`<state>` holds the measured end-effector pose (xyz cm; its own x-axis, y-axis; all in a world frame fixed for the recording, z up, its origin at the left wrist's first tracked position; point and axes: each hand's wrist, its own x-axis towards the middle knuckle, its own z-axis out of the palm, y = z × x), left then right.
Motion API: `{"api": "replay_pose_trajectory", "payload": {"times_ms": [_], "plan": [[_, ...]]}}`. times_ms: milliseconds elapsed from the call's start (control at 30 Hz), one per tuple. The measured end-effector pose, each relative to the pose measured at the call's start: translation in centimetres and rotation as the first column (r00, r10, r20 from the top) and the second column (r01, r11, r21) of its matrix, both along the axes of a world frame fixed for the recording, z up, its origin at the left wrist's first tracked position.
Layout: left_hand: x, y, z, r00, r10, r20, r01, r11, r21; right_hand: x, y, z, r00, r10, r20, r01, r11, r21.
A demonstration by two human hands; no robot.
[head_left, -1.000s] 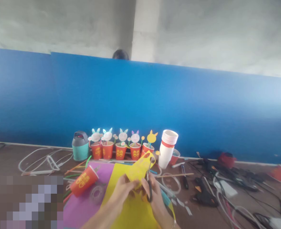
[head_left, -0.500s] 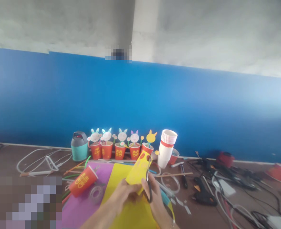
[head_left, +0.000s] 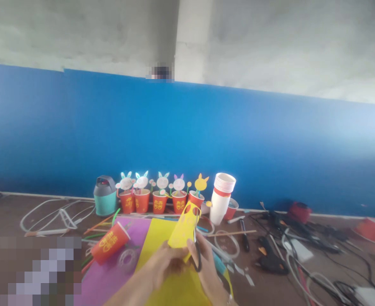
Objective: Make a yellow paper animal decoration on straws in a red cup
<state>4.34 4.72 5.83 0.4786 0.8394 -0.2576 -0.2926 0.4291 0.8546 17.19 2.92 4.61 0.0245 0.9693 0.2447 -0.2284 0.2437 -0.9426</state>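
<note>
A piece of yellow paper [head_left: 178, 234] with round holes cut in its upper part is pinched in my left hand [head_left: 164, 260]. My right hand [head_left: 205, 265] grips a pair of scissors [head_left: 198, 257], whose dark handle loop shows at the fingers. The blades point up against the paper's right edge; whether they are apart I cannot tell. Both hands are close together above a large yellow sheet [head_left: 162, 293], which overlaps a purple sheet [head_left: 100, 284]. On the purple sheet lie a tipped red paper cup [head_left: 111, 243] and a roll of clear tape [head_left: 127, 259].
Red cups [head_left: 159, 202] with paper rabbit figures line the back, beside a stack of white cups [head_left: 221, 199]. A teal and grey container [head_left: 105, 197] stands left. To the right lie a marker [head_left: 244, 236], a glue gun [head_left: 270, 257] and tangled cables [head_left: 343, 250]. A blue partition [head_left: 187, 136] rises behind.
The scissors and the yellow paper have shifted only slightly in my hands. The cups and tools on the table stay where they were.
</note>
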Motion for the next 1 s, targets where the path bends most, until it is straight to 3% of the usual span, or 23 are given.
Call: {"api": "replay_pose_trajectory", "payload": {"times_ms": [500, 1000], "plan": [[0.0, 0.1, -0.1, 1.0, 0.019, -0.007, -0.019, 0.999, -0.035, -0.3, -0.3, 0.9, 0.998, -0.043, 0.035, 0.044, 0.999, -0.022], [-0.4, 0.7, -0.4, 1.0, 0.005, -0.028, -0.006, 0.999, -0.038, 0.1, -0.2, -0.1, 0.999, -0.035, 0.01, 0.036, 0.996, -0.081]]}}
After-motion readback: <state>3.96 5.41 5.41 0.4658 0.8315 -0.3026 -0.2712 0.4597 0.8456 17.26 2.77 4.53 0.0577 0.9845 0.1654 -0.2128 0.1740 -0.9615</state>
